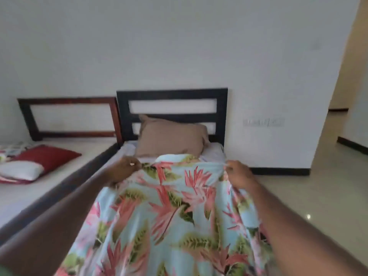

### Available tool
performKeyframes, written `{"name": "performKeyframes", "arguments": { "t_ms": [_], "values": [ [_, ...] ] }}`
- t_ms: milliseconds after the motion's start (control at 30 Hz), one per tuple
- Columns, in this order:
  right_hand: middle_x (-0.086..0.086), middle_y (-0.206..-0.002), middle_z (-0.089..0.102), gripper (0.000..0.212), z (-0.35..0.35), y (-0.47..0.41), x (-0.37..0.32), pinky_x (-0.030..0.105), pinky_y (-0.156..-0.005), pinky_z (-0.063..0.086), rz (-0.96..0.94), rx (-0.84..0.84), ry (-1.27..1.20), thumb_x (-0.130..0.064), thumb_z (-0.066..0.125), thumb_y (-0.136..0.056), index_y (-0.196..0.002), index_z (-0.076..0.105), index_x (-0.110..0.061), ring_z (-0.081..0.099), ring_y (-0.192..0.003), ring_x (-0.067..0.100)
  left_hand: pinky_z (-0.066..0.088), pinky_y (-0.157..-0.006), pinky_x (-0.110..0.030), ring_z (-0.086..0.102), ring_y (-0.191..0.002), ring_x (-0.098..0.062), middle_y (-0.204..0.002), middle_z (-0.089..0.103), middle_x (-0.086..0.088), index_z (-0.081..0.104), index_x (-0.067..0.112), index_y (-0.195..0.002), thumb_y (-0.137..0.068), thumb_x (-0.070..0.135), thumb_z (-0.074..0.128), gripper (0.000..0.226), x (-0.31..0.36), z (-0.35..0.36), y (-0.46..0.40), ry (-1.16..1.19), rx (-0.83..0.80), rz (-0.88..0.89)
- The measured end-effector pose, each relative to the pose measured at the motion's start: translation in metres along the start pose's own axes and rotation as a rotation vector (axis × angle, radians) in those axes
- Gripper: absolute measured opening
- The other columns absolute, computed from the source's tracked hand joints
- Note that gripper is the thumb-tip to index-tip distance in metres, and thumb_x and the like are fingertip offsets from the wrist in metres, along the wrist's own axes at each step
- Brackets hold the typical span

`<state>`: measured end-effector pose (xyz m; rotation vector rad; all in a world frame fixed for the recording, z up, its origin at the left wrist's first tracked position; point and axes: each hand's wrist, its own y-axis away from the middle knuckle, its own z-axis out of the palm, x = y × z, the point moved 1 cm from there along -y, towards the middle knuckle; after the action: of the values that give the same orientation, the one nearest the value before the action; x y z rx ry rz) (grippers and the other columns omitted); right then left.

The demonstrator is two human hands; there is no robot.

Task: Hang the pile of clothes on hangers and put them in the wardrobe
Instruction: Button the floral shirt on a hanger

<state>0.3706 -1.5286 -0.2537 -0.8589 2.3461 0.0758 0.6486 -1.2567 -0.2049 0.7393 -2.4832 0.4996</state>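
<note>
A: The floral garment, pale blue with pink and green leaves, is spread out in front of the person and fills the near lower middle of the head view.

B: Who has hold of it?

A: Both hands. The left hand has its fingers curled in, pinching the cloth's top edge at its left corner. The right hand pinches the top edge at the right corner, fingertips drawn together on a small fold. The cloth stretches between the two sets of fingers and hangs down from them toward the camera.

B: And beyond the fingers?

A: Just past them lies a bed with a pale sheet. A tan pillow leans against its dark slatted headboard, right behind the raised edge of the cloth.

B: Anything to the left of the left fingers?

A: A second bed, lower, holding a red pillow and a white pillow with some patterned fabric beside them; the blur hides what that is. Its reddish headboard frame stands against the white wall.

B: To the right of the right fingers?

A: Shiny tiled floor, running toward a doorway.
</note>
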Motion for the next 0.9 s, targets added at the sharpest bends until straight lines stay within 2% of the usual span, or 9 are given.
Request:
{"name": "performKeyframes", "arguments": {
  "t_ms": [100,233,333,433,567,667,733,800,900],
  "values": [
    [0.023,-0.11,0.068,0.019,0.088,0.008,0.067,0.038,-0.08,0.049,0.056,0.016,-0.018,-0.017,0.047,-0.102,-0.105,0.065,-0.011,0.066,-0.105,0.04,0.04,-0.046,-0.022,0.049,-0.043,-0.003,-0.063,0.063,-0.003,0.07,0.017,-0.077,-0.099,0.019,0.06,0.024,-0.066,0.104,0.001,0.04,-0.015,-0.144],
    [0.014,-0.098,0.068,0.017,0.135,-0.009,0.107,0.039,-0.072,0.051,-0.01,-0.001,0.165,-0.033,0.04,-0.105,-0.11,0.055,-0.026,0.067,-0.093,0.037,0.038,-0.044,-0.018,0.046,-0.04,-0.001,-0.065,0.066,-0.005,0.071,0.013,-0.083,-0.099,0.015,0.06,0.019,-0.107,0.163,-0.021,0.06,0.013,-0.212],
    [0.014,-0.1,0.067,0.017,0.147,-0.046,0.112,0.039,-0.071,0.048,-0.105,-0.05,0.259,-0.03,0.04,-0.106,-0.116,0.053,-0.029,0.066,-0.094,0.038,0.041,-0.055,-0.02,0.052,-0.051,0.001,-0.065,0.063,0.002,0.067,0.018,-0.081,-0.099,0.015,0.061,0.019,-0.123,0.179,-0.05,-0.023,0.0,-0.202],
    [0.015,-0.096,0.065,0.009,0.148,-0.103,0.115,0.038,-0.068,0.045,-0.142,-0.022,0.249,-0.028,0.04,-0.104,-0.108,0.049,-0.027,0.065,-0.091,0.039,0.044,-0.062,-0.029,0.063,-0.068,-0.021,-0.077,0.069,-0.007,0.067,0.019,-0.084,-0.099,0.016,0.06,0.017,-0.129,0.182,-0.109,-0.053,0.026,-0.169],
    [0.014,-0.086,0.056,0.008,0.149,-0.191,0.117,0.037,-0.069,0.04,-0.176,0.048,0.256,-0.026,0.038,-0.104,-0.104,0.046,-0.027,0.059,-0.086,0.037,0.049,-0.061,-0.03,0.065,-0.074,-0.028,-0.087,0.069,-0.012,0.07,0.016,-0.097,-0.102,0.024,0.054,0.019,-0.124,0.179,-0.194,-0.109,0.045,-0.155],
    [0.012,-0.088,0.056,0.018,0.165,-0.236,0.132,0.04,-0.073,0.045,-0.143,0.043,0.289,-0.037,0.04,-0.106,-0.104,0.052,-0.023,0.054,-0.082,0.033,0.05,-0.049,-0.027,0.063,-0.065,-0.03,-0.089,0.067,-0.016,0.066,0.015,-0.101,-0.103,0.022,0.051,0.017,-0.122,0.194,-0.232,-0.145,0.052,-0.139],
    [0.015,-0.101,0.061,0.035,0.192,-0.248,0.155,0.045,-0.083,0.052,-0.04,-0.11,0.259,-0.056,0.046,-0.1,-0.109,0.048,-0.022,0.06,-0.094,0.037,0.045,-0.038,-0.025,0.056,-0.052,-0.027,-0.084,0.065,-0.02,0.057,0.016,-0.103,-0.102,0.023,0.054,0.007,-0.137,0.22,-0.236,-0.148,-0.019,-0.222],
    [0.016,-0.113,0.059,0.058,0.222,-0.239,0.177,0.048,-0.087,0.053,0.011,-0.266,0.295,-0.07,0.053,-0.091,-0.116,0.045,-0.019,0.059,-0.106,0.038,0.048,-0.047,-0.028,0.057,-0.057,-0.026,-0.086,0.065,-0.019,0.052,0.018,-0.105,-0.096,0.027,0.065,0.017,-0.164,0.247,-0.227,-0.142,-0.059,-0.32],
    [0.015,-0.115,0.057,0.06,0.232,-0.23,0.194,0.042,-0.082,0.052,-0.015,-0.24,0.233,-0.068,0.061,-0.088,-0.116,0.048,-0.016,0.058,-0.107,0.036,0.053,-0.066,-0.034,0.063,-0.076,-0.03,-0.098,0.066,-0.016,0.059,0.016,-0.103,-0.093,0.032,0.068,0.022,-0.196,0.265,-0.207,-0.224,-0.036,-0.394]
  ]
}}
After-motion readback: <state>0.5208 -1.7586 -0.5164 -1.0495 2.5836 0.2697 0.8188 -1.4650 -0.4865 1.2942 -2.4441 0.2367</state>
